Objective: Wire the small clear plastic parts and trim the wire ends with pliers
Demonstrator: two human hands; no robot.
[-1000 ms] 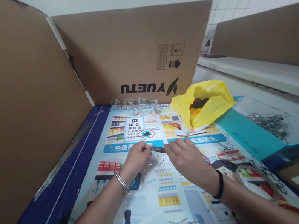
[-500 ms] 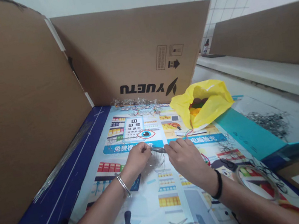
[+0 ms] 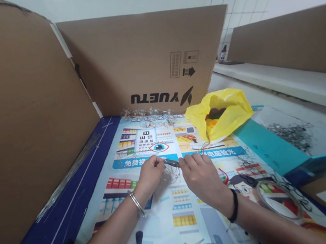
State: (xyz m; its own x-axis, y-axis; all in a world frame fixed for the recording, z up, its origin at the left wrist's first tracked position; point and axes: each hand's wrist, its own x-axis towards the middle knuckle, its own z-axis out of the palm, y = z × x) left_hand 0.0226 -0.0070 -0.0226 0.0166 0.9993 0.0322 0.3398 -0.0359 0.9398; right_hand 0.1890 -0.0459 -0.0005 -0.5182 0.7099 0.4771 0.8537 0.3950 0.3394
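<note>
Near the middle of the printed sheet (image 3: 155, 227), my right hand (image 3: 201, 176) is closed around a pair of pliers (image 3: 172, 163), whose dark metal jaws point left. My left hand (image 3: 152, 174), with a silver bangle at the wrist, is pinched at the tip of the jaws. What its fingers hold is too small to make out. Thin wires (image 3: 172, 175) hang just below the jaws. Red handle ends (image 3: 224, 176) show at the right side of my right hand.
A yellow bag (image 3: 227, 113) lies open at the back right. Tangled wire (image 3: 150, 118) lies along the cardboard wall (image 3: 138, 51). A tape roll (image 3: 298, 203), a dark wire heap (image 3: 291, 133) and a teal box flap (image 3: 270, 147) are at the right.
The view has shifted very slightly. My right hand and the pliers have tilted a little, while my left hand has stayed almost in place.
</note>
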